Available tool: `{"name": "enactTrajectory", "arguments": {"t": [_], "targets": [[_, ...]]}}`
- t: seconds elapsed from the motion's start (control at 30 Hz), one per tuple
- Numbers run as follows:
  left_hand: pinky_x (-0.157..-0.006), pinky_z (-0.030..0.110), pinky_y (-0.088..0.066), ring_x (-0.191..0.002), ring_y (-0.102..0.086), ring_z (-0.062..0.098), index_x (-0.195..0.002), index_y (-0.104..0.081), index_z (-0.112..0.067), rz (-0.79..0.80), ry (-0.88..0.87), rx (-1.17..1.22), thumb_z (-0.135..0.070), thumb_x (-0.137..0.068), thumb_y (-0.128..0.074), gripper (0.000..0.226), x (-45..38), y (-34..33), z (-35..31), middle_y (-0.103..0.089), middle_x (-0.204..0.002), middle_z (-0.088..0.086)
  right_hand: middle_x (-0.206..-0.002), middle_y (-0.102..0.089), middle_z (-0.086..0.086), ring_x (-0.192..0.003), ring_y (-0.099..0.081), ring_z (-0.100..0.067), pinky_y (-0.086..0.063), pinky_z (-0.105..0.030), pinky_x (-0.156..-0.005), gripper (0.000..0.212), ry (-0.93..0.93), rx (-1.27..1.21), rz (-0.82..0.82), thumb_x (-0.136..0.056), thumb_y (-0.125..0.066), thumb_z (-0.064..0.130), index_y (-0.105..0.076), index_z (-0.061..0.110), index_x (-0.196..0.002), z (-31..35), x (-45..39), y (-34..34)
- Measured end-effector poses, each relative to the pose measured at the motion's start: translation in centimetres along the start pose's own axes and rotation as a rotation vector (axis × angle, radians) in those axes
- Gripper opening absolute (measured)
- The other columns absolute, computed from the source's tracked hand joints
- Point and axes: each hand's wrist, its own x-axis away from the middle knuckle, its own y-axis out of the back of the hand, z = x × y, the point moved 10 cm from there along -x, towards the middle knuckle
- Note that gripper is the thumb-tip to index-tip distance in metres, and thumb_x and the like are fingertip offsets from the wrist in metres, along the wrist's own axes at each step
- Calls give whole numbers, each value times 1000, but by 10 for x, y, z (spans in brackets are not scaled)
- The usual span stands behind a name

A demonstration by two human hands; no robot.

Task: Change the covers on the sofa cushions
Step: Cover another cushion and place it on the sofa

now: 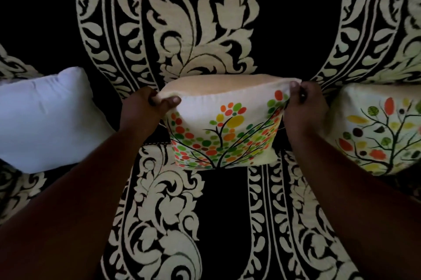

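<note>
We note left hand (pixel 145 106) and right hand (pixel 303 102) each pinch a top corner of the tree-print cushion cover (pixel 225 129); uneven pulling may bunch the insert between them

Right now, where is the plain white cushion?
In the head view the plain white cushion lies on the patterned sofa at the far left, just left of the left hand that grips the tree-print cushion.
</note>
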Motion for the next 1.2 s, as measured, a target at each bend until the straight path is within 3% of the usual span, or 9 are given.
{"name": "enactTrajectory", "arguments": {"t": [0.17,0.33,0.43,0.63,0.8,0.93,1.07,1.13,1.2], "targets": [[-76,28,-45,-94,-59,15,-120,-64,-10,4,4,77,-63,-79,-74,68,6,-16,-14,-63,-102,-3,-106,-68,-19,-99,-63,-35,-40,-33,-74,29,-62,140,170,-104,-53,33,-64,6,-110,-24,-16,-13],[-79,46,-62,-85,-73,22,-108,-72,-23,21,72,189,-84,-71,-58,73,0,-14,-1,-74,-93,0,-108,-69,-19,-100,-63,-36,-34,-29,-72,30,-38,182,197,-104,-52,34,-64,8,-113,-20,-23,-12],[-83,43,-59,-93,-71,24,-113,-69,-25,25,84,99,-79,-78,-54,66,-1,-10,-6,-73,-102,2,-116,-68,-19,-107,-62,-35,-32,-28,-73,32,-92,168,220,-104,-51,34,-63,9,-120,-22,-19,-16],[-95,33,-44,-130,-53,33,-152,-38,-17,46,176,213,-54,-96,-59,70,18,-31,-11,-50,-148,14,-122,-67,-15,-111,-64,-35,-50,-37,-88,37,-185,-15,237,-102,-53,37,-55,9,-126,-23,21,-28],[-112,42,-41,-135,-45,23,-160,-17,-20,112,196,633,-52,-95,-62,86,66,-14,-39,-34,-160,9,-149,-51,-9,-135,-50,-26,-40,-28,-105,62,-298,-202,317,-101,-56,45,-41,15,-153,-3,52,-4],[-109,36,-33,-143,-37,20,-160,-22,-31,275,106,622,-68,-89,-56,87,146,19,-84,-28,-163,-3,-155,-43,-8,-139,-46,-26,-40,-12,-88,60,-383,-379,363,-104,-52,41,-36,16,-156,33,95,67],[-115,51,-37,-141,-42,23,-155,-32,-39,444,51,635,-94,-61,-58,112,230,55,-140,-34,-160,-7,-154,-45,-4,-132,-50,-20,-41,-39,-112,67,-412,-469,301,-100,-52,54,-38,17,-154,63,137,190],[-116,48,-37,-140,-42,19,-154,-38,-30,505,-4,656,-82,-69,-58,102,272,75,-182,-44,-149,-9,-157,-41,1,-139,-45,-18,-39,-45,-116,75,-430,-489,203,-93,-55,63,-39,23,-154,71,153,257],[-116,47,-36,-137,-45,16,-152,-42,-27,610,-102,633,-69,-76,-55,87,326,89,-235,-49,-142,-9,-156,-41,4,-136,-45,-14,-42,-42,-112,65,-450,-524,88,-98,-57,52,-39,25,-154,78,169,338]]}}
